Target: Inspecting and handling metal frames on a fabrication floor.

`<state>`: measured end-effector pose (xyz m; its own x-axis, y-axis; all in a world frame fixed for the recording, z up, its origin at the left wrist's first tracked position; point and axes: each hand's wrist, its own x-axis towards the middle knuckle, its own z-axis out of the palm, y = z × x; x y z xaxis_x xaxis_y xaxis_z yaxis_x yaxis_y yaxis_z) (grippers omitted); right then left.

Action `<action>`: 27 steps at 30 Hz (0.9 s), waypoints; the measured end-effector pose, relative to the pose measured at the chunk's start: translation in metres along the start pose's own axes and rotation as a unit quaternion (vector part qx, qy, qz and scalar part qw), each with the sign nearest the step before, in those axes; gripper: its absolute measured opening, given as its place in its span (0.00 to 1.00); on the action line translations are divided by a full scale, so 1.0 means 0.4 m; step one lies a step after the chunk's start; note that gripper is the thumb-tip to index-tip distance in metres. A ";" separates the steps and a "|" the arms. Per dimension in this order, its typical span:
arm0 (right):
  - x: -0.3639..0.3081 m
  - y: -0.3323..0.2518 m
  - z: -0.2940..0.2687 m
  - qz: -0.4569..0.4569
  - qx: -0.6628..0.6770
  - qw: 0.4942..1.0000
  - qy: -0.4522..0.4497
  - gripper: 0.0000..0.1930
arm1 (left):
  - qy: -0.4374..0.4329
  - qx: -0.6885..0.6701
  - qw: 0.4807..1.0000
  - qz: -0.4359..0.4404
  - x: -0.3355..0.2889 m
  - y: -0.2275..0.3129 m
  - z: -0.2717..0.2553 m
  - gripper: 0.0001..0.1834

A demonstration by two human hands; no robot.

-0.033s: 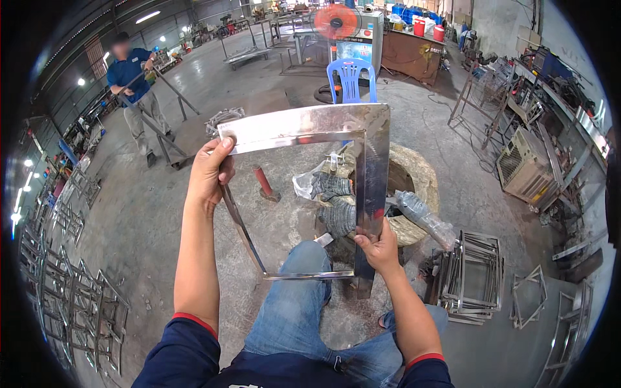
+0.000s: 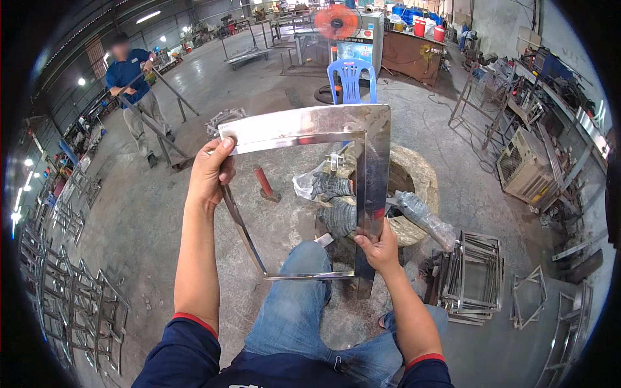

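Both my hands hold up a shiny rectangular metal frame (image 2: 297, 126), tilted in front of my knees. My left hand (image 2: 212, 168) grips its upper left corner, thumb on the near face. Lower down on the right-hand bar, my right hand (image 2: 380, 249) is closed round the metal. Through the frame's opening I see grey work gloves (image 2: 339, 218) and a clear plastic bag (image 2: 303, 186) beside a round, pale, hollow-topped block (image 2: 424, 171). A clear plastic-wrapped bundle (image 2: 427, 220) rests on that block's near side. A red-handled hammer (image 2: 264, 182) stands head-down on the floor.
Similar metal frames (image 2: 472, 278) are stacked at my right, and more frames (image 2: 71, 304) lie at the left. Ahead are a blue plastic chair (image 2: 351, 81) and an orange fan (image 2: 336, 23). At far left a person (image 2: 132, 84) handles a metal structure. A cluttered bench (image 2: 550, 90) lines the right wall.
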<state>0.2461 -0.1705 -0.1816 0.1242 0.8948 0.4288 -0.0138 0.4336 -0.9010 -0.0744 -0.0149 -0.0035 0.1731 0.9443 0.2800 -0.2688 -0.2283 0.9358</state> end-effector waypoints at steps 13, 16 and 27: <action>-0.002 -0.018 -0.006 -0.015 -0.193 0.981 0.031 0.24 | -0.006 -0.001 1.000 -0.016 -0.002 0.002 -0.001 0.15; 0.000 -0.011 -0.008 -0.058 -0.205 0.975 0.056 0.25 | 0.018 0.012 1.000 -0.002 0.002 -0.001 -0.004 0.16; -0.003 -0.021 -0.007 -0.030 -0.161 0.986 0.032 0.23 | -0.008 0.003 1.000 -0.014 -0.001 0.000 -0.004 0.18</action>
<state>0.2490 -0.1755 -0.1749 0.1775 0.8558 0.4860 0.3108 0.4198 -0.8527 -0.0759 -0.0150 -0.0039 0.1963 0.9463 0.2568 -0.2586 -0.2026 0.9445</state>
